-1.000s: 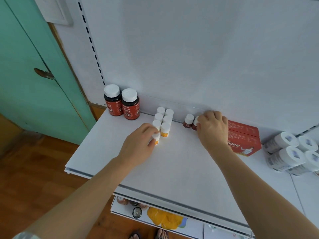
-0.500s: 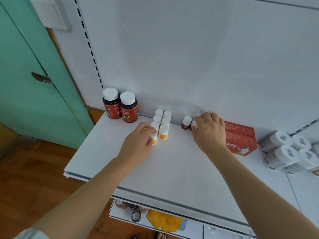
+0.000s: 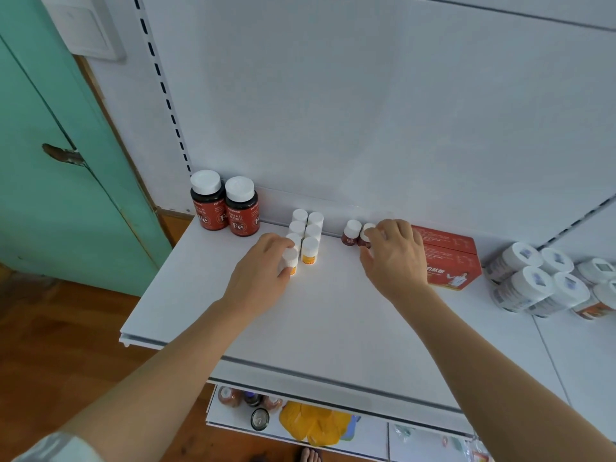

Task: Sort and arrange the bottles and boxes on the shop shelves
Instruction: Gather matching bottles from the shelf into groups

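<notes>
Against the back panel at the left of a white shop shelf (image 3: 333,328) stand two dark iron-supplement bottles (image 3: 224,206) with white caps. Next, small white-capped bottles form two short rows; the left hand (image 3: 263,278) curls around the front left orange-labelled bottle (image 3: 290,261), hiding most of it. Two small dark red bottles (image 3: 350,232) follow; the right hand (image 3: 395,258) pinches the right one, largely covering it. A red box (image 3: 450,258) sits partly behind that hand. White canisters (image 3: 533,285) lie at the right edge, cut off.

The right hand (image 3: 393,258) hides most of one small red bottle (image 3: 366,235); its label is unreadable.
</notes>
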